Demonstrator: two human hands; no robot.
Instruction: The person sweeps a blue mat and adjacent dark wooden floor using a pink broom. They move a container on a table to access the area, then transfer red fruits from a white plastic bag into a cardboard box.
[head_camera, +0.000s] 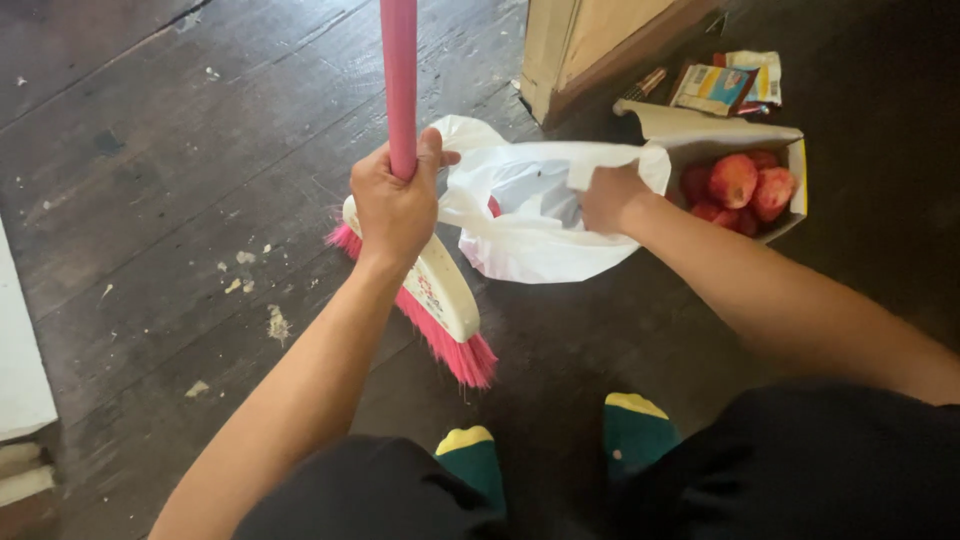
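My left hand (395, 200) grips the pink handle (400, 80) of a broom, whose cream head with pink bristles (445, 310) rests on the dark wooden floor. My right hand (612, 197) is closed on the edge of a white plastic bag (530, 215) lying on the floor just right of the broom head. The bag's mouth is held up; something red shows faintly through it near the broom.
A cardboard box (792, 145) of reddish round fruits (735, 180) stands right of the bag, with small packets (715, 88) behind it. A wooden cabinet base (590, 50) is at the back. Pale crumbs (275, 322) lie scattered left. My green-and-yellow socks (470, 455) show below.
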